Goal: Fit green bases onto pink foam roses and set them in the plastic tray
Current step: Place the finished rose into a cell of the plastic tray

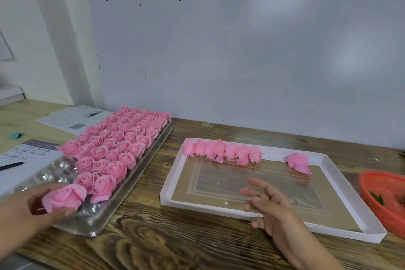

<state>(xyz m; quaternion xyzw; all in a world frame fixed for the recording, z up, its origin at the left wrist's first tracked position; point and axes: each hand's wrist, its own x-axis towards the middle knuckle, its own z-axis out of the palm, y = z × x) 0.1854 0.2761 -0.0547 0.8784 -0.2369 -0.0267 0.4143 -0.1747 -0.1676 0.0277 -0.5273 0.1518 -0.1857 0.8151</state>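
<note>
- Now my left hand [32, 208] reaches in from the lower left, thumb and fingers curled round a pink rose [64, 197], holding it over the near end of the clear plastic tray [96, 223].
- My right hand [266, 204] hovers palm-left above the near edge of the white box lid [341, 226], fingers loosely spread, holding nothing.
- I see the tray's far cups filled with rows of roses [122, 138]; a few near cups on its left side show bare.
- Inside the lid, a line of roses on their sides [222, 151] rests along the far wall, with one loose rose [298, 162] apart to their right.
- I make out an orange basket [382, 195] at the right edge, with green bases [377, 198] inside.
- Papers and a pen [12, 165] lie left of the tray on the wooden table [164, 243].
</note>
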